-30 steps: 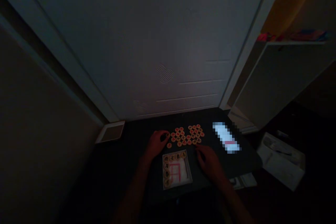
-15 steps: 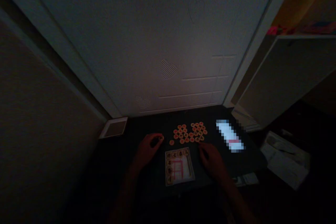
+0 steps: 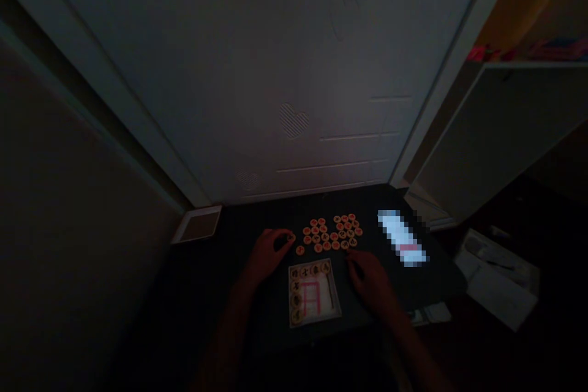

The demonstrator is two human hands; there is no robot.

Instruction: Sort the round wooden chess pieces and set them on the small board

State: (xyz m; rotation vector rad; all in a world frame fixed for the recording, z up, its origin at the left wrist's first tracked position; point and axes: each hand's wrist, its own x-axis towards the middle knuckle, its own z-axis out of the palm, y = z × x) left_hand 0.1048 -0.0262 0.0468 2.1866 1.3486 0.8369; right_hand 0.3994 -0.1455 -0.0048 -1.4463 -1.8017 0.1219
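Note:
My left hand [image 3: 270, 251] is closed in a pinch on a round Chinese chess piece [image 3: 291, 237], left of the spread of pieces. A single loose piece [image 3: 300, 250] lies just below and right of those fingertips. My right hand [image 3: 369, 275] has its fingers curled together, the tips beside a dark-marked piece [image 3: 345, 245] at the near edge of the group; whether they hold anything is hidden. Between the hands sits a shallow square box [image 3: 337, 303], with several black-marked pieces lined along its far and left sides and pink lines on its pale floor.
Several red- and black-marked pieces [image 3: 325, 237] lie in loose rows on the dark table [image 3: 257, 214]. A white-rimmed lid or tray [image 3: 214, 230] is at the back left. A bright pixelated object [image 3: 400, 236] lies right. A white box [image 3: 500, 282] stands beyond the table's right edge; a pale door [image 3: 275, 73] rises behind.
My left hand has moved slightly right and away from me with the chess piece, closer to the spread. My right hand has hardly moved.

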